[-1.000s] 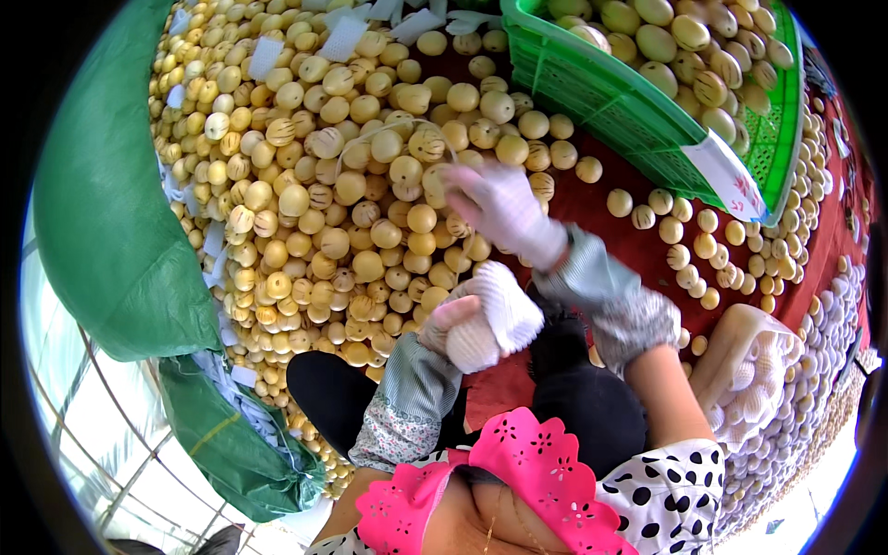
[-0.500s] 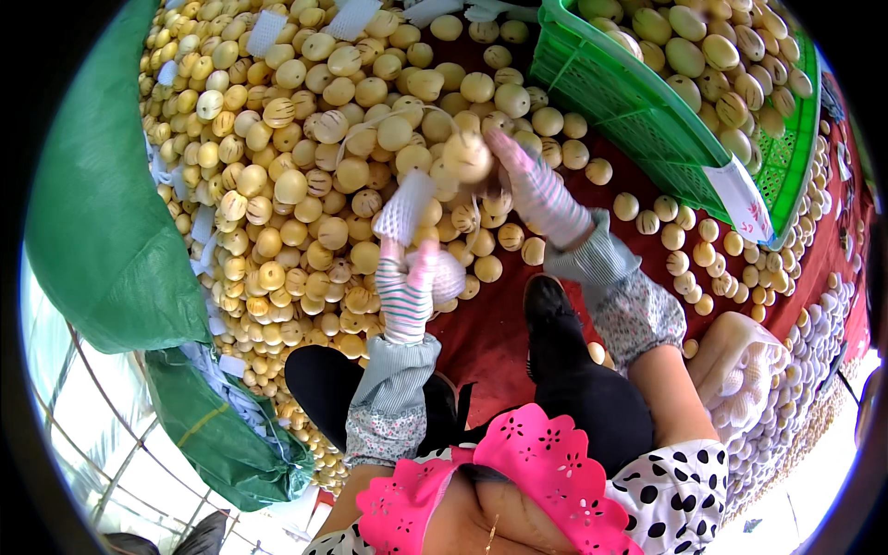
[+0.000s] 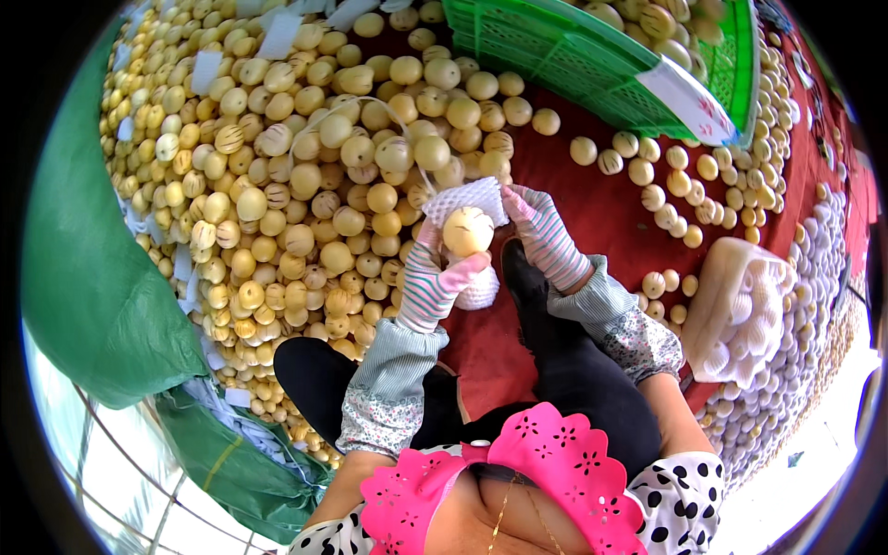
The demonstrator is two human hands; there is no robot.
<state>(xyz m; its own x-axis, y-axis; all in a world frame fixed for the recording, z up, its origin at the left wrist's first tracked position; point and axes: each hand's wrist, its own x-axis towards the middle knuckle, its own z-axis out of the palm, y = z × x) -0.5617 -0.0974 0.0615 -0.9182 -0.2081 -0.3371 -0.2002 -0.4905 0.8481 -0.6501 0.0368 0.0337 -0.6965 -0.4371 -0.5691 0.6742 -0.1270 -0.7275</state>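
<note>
Left hand (image 3: 428, 285) and right hand (image 3: 548, 242) have been brought closer together since the earlier frame, and a pale yellow fruit (image 3: 468, 230) is now held just off centre, toward one o'clock. It is gripped by the left hand, the thumb laid across its six-o'clock side; the fingers behind it are mostly hidden. Against its twelve-o'clock side, a white foam net sleeve (image 3: 460, 197) is held at its three-o'clock end by the right hand's narrowed fingers; how much of the fruit's back is covered cannot be seen. Toward six, a second netted piece (image 3: 479, 294) is partly covered by the left hand, perhaps with another fruit inside. At one o'clock, a green crate (image 3: 564, 57) is cut off by the upper border.
</note>
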